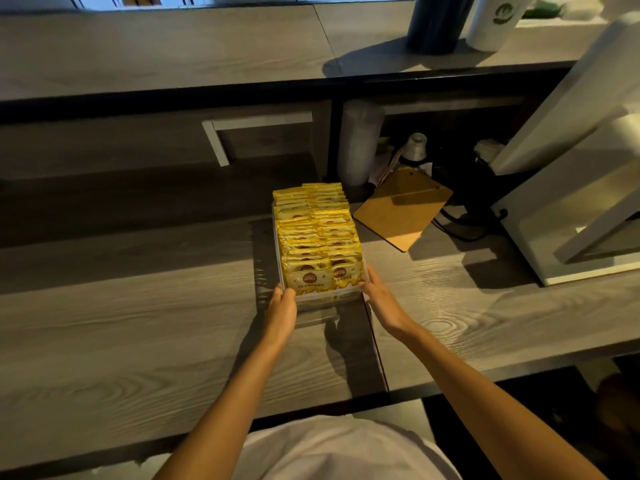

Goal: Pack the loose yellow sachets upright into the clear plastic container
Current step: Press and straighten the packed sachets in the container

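Left hand [282,306] and right hand [381,299] are set against the near corners of the clear plastic container [325,300]. The right is laid flat, its fingers straight along the side wall; whether the left's fingers are curled cannot be told. The container is stood on the grey wooden counter [138,341] at the centre of the frame and is filled with two rows of upright yellow sachets [318,233]. A brown clipboard [401,213] is seen just to its right, and a white cup [495,22] at the upper right.
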Demonstrator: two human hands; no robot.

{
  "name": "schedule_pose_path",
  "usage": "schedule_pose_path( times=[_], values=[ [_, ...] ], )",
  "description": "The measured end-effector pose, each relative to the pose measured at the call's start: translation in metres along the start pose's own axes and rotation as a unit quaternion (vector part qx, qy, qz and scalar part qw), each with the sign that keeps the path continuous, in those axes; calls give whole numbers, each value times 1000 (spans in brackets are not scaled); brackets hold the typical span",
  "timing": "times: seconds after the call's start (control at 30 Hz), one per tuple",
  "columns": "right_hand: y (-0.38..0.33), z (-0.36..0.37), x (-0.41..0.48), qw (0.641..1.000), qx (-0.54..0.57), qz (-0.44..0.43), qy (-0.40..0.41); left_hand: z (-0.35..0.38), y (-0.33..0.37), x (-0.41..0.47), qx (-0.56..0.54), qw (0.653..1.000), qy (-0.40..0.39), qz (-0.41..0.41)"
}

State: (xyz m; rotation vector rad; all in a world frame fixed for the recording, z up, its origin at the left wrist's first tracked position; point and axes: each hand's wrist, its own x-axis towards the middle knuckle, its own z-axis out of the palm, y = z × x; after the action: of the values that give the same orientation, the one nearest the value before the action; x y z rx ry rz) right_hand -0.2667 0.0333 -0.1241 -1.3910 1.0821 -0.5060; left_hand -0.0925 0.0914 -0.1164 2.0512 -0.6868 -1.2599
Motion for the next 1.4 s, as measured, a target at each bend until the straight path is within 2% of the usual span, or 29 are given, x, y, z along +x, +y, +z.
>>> schedule_pose_path(
  times=[0.5,0.63,0.9,1.1,1.17,1.23,1.27,1.33,1.4],
  values=[
    [-22,14,32,999,20,-2,-44,-11,0,47,-109,993,34,-40],
    [-29,17,46,999,12,-25,-47,-19,10,60,-108,993,22,-35],
    [-39,13,72,1000,0,-8,-24,-22,10,106,-113,993,-7,-35],
    [-45,13,73,999,-21,27,-17,-30,37,77,-109,994,-30,-11],
    [-48,12,73,996,-68,48,-13,-34,37,73,-90,995,-45,-10],
    [-54,7,75,978,-190,85,-3,-39,42,67,-48,997,-56,-17],
    [-62,4,74,957,-270,106,-1,-42,49,60,-23,998,-56,-19],
    [-79,-2,71,895,-429,122,2,-51,66,48,29,999,-25,-4],
    [-99,-8,66,839,-533,108,-13,-61,87,37,107,994,5,31]
  ],
)
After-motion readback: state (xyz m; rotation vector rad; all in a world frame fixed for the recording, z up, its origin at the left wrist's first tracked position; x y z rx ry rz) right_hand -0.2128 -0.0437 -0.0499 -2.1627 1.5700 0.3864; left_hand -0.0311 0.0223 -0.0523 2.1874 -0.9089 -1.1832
